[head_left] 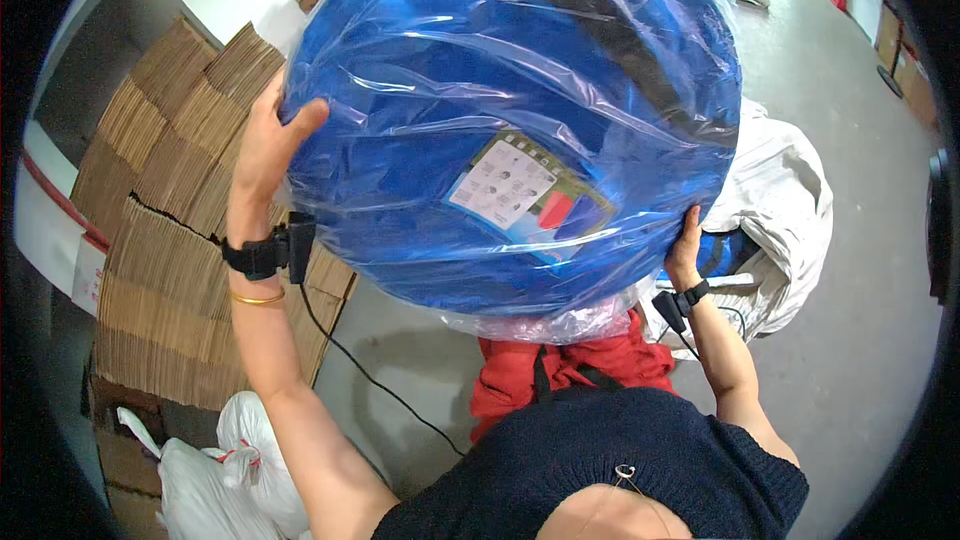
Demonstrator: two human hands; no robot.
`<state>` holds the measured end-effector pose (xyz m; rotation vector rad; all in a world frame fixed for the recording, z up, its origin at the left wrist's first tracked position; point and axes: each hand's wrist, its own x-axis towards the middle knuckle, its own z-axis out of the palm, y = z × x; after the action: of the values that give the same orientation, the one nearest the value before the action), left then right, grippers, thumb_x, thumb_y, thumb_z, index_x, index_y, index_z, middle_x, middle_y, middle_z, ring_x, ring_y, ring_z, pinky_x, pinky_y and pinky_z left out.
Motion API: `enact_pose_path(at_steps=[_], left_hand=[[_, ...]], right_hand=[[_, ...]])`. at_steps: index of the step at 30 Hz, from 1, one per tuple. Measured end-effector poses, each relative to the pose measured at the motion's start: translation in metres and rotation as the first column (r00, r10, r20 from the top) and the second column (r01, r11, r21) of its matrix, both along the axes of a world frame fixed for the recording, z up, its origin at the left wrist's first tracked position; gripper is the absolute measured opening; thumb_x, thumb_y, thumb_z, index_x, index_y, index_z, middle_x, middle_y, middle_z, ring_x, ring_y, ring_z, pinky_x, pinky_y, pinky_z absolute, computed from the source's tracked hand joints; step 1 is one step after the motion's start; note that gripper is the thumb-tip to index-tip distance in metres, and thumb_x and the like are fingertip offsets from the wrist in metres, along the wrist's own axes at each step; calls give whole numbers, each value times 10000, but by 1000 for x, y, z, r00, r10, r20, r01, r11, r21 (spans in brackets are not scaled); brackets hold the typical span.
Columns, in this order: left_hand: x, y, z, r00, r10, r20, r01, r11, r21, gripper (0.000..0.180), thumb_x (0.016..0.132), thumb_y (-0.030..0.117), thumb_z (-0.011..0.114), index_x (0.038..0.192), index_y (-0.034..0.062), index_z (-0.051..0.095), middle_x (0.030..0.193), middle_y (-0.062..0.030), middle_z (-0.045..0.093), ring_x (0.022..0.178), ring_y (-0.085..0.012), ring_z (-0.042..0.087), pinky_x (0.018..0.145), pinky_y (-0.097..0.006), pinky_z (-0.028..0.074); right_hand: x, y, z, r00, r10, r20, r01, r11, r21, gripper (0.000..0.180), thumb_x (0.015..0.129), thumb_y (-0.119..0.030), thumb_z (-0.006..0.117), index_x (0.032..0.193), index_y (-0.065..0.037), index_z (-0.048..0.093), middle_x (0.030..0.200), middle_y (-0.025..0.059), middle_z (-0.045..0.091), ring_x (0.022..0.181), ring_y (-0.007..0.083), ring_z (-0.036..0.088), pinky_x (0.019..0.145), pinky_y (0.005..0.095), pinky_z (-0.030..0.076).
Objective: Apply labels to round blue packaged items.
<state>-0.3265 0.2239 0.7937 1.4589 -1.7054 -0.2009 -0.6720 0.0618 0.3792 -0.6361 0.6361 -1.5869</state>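
Nearly round blue disc (500, 105), long axis unclear, broad face turned to the person (590, 450), wrapped in glossy creased plastic (450, 40), rim pinched by left grip (268, 145) and right grip (685, 248)

Around the blue bundle (410, 120), clear thin plastic wrap (440, 45), glossy and creased; beneath it, smooth cloth by the look, and a printed paper leaflet (505, 183). Toward the left edge of the smooth, faintly shiny floor (870, 270), stacked matt brown cardboard (175, 260), rough along the ribbed edges, and crinkled white plastic bags (205, 490) with a slight shine. Right of the bundle, a matt white sack (790, 190) of creased, cloth-like material. For the top (600, 430), matt ribbed knit; for the bracelet (257, 298), polished gold-coloured metal.
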Motion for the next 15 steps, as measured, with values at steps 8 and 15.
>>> enact_pose_path(at_steps=[8,15], left_hand=[[176,88,-167,788,416,-454,-368,909,193,840,618,414,761,1250,-8,404,1215,-92,485,1122,-211,458,920,-342,382],[37,65,-345,346,-108,-932,4,994,-113,659,669,306,718,1216,50,452,1148,-85,534,1005,-255,540,867,-399,456]], right_hand=[[-13,0,-18,989,98,113,-91,994,-62,641,852,-545,438,1225,-24,420,1182,82,490,1036,200,489,896,327,387],[-12,17,43,985,160,63,-165,981,101,635,880,-499,422,1263,4,369,1219,96,479,1039,216,503,915,334,396]])
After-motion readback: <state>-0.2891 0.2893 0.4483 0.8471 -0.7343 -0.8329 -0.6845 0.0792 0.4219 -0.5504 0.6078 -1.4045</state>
